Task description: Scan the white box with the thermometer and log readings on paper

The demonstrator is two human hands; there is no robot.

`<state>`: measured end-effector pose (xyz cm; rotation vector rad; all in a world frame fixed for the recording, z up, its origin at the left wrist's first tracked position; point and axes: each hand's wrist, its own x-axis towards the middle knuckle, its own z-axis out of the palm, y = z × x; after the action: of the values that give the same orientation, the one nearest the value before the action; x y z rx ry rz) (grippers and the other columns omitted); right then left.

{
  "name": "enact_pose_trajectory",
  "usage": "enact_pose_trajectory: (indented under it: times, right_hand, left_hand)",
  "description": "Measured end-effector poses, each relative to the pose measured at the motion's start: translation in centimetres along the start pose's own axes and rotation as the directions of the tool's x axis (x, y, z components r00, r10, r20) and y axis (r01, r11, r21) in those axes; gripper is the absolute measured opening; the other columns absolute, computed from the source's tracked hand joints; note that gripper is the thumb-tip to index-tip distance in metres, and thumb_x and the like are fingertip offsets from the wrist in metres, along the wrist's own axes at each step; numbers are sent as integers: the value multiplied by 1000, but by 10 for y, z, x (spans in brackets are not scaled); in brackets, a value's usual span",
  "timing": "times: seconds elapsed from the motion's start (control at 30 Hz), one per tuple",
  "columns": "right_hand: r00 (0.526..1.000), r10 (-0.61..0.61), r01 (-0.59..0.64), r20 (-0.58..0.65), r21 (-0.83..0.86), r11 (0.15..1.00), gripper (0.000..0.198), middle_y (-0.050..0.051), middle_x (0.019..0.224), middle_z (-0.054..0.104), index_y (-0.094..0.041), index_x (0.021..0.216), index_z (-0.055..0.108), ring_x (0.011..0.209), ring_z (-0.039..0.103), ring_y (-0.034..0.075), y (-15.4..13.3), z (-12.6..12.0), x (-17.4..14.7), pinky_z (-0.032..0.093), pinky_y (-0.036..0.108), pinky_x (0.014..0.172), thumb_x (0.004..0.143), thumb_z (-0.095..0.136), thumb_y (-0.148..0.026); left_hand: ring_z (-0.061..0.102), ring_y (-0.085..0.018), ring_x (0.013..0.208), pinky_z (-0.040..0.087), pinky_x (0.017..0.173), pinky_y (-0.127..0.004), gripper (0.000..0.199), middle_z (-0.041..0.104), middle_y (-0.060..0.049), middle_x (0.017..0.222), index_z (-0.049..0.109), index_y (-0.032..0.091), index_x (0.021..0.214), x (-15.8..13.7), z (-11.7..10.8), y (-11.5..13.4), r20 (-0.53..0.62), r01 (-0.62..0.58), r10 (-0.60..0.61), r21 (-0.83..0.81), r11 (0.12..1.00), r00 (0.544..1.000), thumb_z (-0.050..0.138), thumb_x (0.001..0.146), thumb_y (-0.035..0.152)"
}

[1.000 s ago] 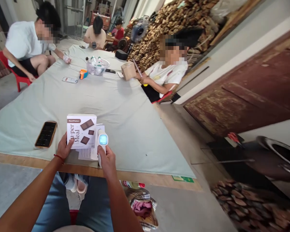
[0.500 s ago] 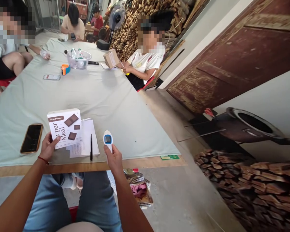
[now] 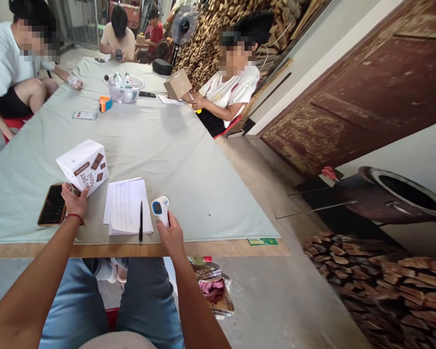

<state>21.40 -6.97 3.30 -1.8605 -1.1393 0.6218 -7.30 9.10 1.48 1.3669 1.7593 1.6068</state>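
Observation:
My left hand [image 3: 75,199] is closed on the lower edge of a white box [image 3: 88,167] printed with brown chocolate pieces and the word "Meal". The box is tilted, its side turned toward me. Part of a black-screened phone [image 3: 53,206] lies beneath and left of that hand. In my right hand [image 3: 171,231] is a white and blue infrared thermometer [image 3: 161,207], gripped by its handle, with its small screen facing up toward me. Between the hands rest printed paper sheets [image 3: 125,206], and a black pen [image 3: 141,220] lies along their right edge.
A pale cloth covers the table [image 3: 189,174]. Farther back are another phone [image 3: 85,115], an orange and blue object [image 3: 104,103] and a clear basin [image 3: 125,92] with bottles. A person at the right holds a cardboard box [image 3: 178,85]. Stacked firewood [image 3: 399,281] lies at right.
My left hand has moved the white box left, away from the papers, and turned it so another side shows. The thermometer has rotated in my right hand. The view has shifted slightly.

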Motion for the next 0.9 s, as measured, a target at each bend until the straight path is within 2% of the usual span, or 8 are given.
enact_pose_trajectory:
  times: [0.1, 0.17, 0.27, 0.33, 0.4, 0.6, 0.73, 0.9]
  right_hand:
    - [998, -60, 54, -21, -207, 977, 52, 12, 107, 66, -16, 128, 57, 99, 59, 26, 12, 10, 9, 44, 33, 80, 81, 49, -37]
    - [993, -113, 98, -29, -312, 945, 53, 14, 108, 66, -14, 131, 55, 99, 59, 27, 17, 16, 16, 44, 34, 80, 81, 50, -33]
    - [983, -178, 146, -42, -406, 902, 50, 17, 105, 67, -10, 127, 56, 95, 59, 28, 23, 23, 26, 43, 36, 80, 82, 51, -30]
    - [978, -205, 170, -36, -433, 885, 45, 16, 103, 67, -11, 123, 59, 94, 58, 28, 26, 25, 31, 42, 36, 80, 82, 52, -29]
    - [976, -219, 187, -18, -454, 871, 40, 16, 101, 66, -12, 119, 60, 94, 57, 28, 28, 26, 33, 42, 37, 82, 82, 53, -27]
    - [946, -321, 272, -53, -410, 870, 28, 16, 109, 60, -16, 107, 64, 101, 54, 28, 22, 28, 24, 42, 40, 85, 86, 55, -32]
    - [957, -269, 291, 113, -313, 904, 21, 8, 88, 63, -18, 100, 64, 83, 58, 22, 12, 45, 15, 43, 34, 76, 86, 56, -32]
    - [953, -240, 291, 182, -349, 891, 31, 11, 93, 67, -18, 111, 64, 84, 60, 25, 3, 58, 13, 43, 35, 75, 81, 55, -19]
  left_hand:
    - [44, -28, 122, 49, 96, -45, 50, 45, -14, 122, 47, 17, 112, -39, -3, 11, -122, -46, 60, 109, 993, 991, 74, 70, 22]
    - [51, -25, 113, 49, 95, -43, 30, 52, -10, 113, 53, 19, 105, -70, -7, 22, 88, -260, 251, 119, 958, 964, 67, 79, 25]
    - [56, -21, 108, 46, 98, -41, 14, 60, -8, 111, 61, 21, 102, -108, -15, 33, 498, -569, 496, -5, 822, 712, 56, 90, 27]
    - [58, -20, 104, 46, 97, -40, 13, 65, -7, 106, 65, 21, 96, -121, -20, 34, 642, -672, 545, -61, 738, 540, 54, 93, 26]
    - [59, -19, 99, 46, 95, -38, 15, 67, -6, 99, 67, 20, 89, -126, -22, 32, 704, -722, 547, -70, 688, 453, 53, 93, 25]
    - [56, -19, 96, 44, 93, -37, 20, 66, -6, 97, 67, 20, 83, -129, -20, 31, 746, -755, 506, -6, 655, 433, 52, 94, 24]
    - [55, -19, 94, 43, 91, -36, 22, 65, -7, 97, 67, 19, 84, -131, -19, 34, 751, -774, 510, 2, 633, 419, 50, 96, 26]
    - [53, -20, 97, 43, 92, -37, 20, 64, -7, 100, 68, 19, 95, -133, -19, 30, 771, -791, 489, 31, 611, 408, 49, 96, 26]
